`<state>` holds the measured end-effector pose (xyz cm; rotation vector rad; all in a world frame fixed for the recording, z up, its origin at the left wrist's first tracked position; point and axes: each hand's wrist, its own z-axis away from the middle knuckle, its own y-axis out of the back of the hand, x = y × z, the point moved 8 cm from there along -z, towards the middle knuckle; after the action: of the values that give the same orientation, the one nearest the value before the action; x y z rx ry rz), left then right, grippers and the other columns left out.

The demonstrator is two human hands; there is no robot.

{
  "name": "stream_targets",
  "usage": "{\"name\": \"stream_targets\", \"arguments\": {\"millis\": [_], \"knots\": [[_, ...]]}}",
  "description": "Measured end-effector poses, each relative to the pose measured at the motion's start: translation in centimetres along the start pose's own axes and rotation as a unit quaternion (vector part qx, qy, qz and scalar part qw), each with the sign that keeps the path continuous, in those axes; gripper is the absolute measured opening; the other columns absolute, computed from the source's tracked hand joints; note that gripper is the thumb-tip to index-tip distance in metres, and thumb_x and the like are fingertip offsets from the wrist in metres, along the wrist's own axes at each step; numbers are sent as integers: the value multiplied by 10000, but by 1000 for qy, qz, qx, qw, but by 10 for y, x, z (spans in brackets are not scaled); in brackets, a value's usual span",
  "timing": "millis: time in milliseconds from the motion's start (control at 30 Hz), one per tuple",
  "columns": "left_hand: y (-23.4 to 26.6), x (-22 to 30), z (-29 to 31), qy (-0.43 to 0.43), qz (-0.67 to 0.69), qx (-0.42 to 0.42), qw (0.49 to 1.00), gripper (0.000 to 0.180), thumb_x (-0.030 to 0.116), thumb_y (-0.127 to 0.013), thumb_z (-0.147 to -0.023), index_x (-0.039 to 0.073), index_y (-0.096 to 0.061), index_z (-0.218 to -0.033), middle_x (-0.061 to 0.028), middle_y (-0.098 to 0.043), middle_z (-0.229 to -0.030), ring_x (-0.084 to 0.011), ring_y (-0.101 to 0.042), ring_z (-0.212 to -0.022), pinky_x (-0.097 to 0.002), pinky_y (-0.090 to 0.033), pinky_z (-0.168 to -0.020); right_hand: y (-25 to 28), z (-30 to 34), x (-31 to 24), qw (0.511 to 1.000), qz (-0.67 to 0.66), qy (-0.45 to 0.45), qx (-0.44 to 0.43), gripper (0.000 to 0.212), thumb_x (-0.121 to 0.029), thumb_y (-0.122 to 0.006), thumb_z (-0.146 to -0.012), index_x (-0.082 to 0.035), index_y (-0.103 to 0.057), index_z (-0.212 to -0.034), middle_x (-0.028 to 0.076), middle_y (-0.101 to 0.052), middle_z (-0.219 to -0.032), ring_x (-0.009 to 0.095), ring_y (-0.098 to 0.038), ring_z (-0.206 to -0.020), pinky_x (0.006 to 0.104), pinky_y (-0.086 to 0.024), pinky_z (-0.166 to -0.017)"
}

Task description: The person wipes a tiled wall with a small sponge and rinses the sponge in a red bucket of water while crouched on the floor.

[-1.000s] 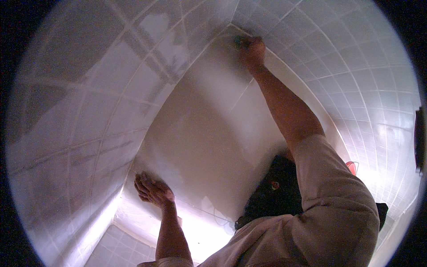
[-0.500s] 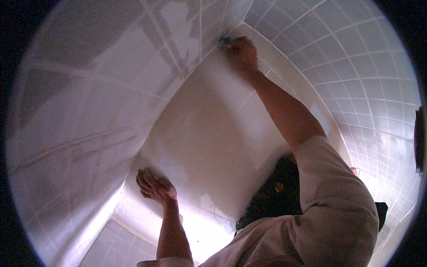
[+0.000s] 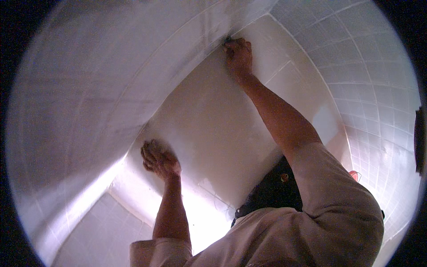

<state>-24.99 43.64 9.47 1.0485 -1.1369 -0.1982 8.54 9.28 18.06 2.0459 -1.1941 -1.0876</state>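
My right hand [image 3: 240, 55] reaches far ahead, with its fingers closed at the seam where the tiled wall [image 3: 84, 102] on the left meets a pale, smooth surface [image 3: 209, 115]. A small dark thing [image 3: 228, 39] shows at its fingertips, too small and dim to name. Nearer and to the left, my left hand [image 3: 161, 160] is by the same seam, beside the pale surface. Its fingers are loosely bent and somewhat apart, and I see nothing in them.
Another tiled wall [image 3: 369, 66] curves up along the right. Bright light falls on the near strip [image 3: 204, 222] of the pale surface. Grey tiles [image 3: 106, 227] lie at the lower left. A dark object [image 3: 419, 142] stands at the right rim, and a small reddish one [image 3: 354, 175] lies beyond my right sleeve.
The view has shifted, and the left wall is blurred. My left hand sits slightly higher in view. My right hand stays at the seam, now a little lower and farther left.
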Motion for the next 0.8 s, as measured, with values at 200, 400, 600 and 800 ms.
{"name": "stream_targets", "arguments": {"millis": [200,400,600,800], "knots": [[2,51,-2,-101,-352,7,930,532,348,-355,-989,130,-355,-1474,-113,-287,-1565,-318,-220,-1453,-548,-141,-1133,-15,65,-93,992,-85,82,-42,126,-38,-664,-730,-54,-636,-852,160,-612,-983,361,-545,-950,459,-439,-841],[9,56,1,-134,-298,35,944,561,374,-390,-955,116,-380,-1453,-108,-313,-1553,-321,-236,-1448,-548,-164,-1123,-22,152,-219,920,-284,150,-224,247,-2,-668,-759,-65,-688,-997,152,-643,-1134,356,-573,-1062,439,-455,-968],[10,38,5,-65,-323,32,944,582,287,-497,-916,108,-364,-1454,-97,-316,-1550,-297,-248,-1444,-540,-174,-1125,24,133,-64,904,-357,-107,-208,154,-10,-590,-894,-56,-678,-1011,78,-688,-1051,200,-644,-977,356,-488,-910],[-11,24,-7,-89,-312,26,945,612,240,-553,-898,131,-339,-1460,-90,-320,-1544,-287,-235,-1451,-529,-176,-1133,136,57,251,922,6,-382,69,276,-199,-660,-889,-91,-712,-1137,73,-720,-1010,210,-661,-885,351,-504,-834]]}}
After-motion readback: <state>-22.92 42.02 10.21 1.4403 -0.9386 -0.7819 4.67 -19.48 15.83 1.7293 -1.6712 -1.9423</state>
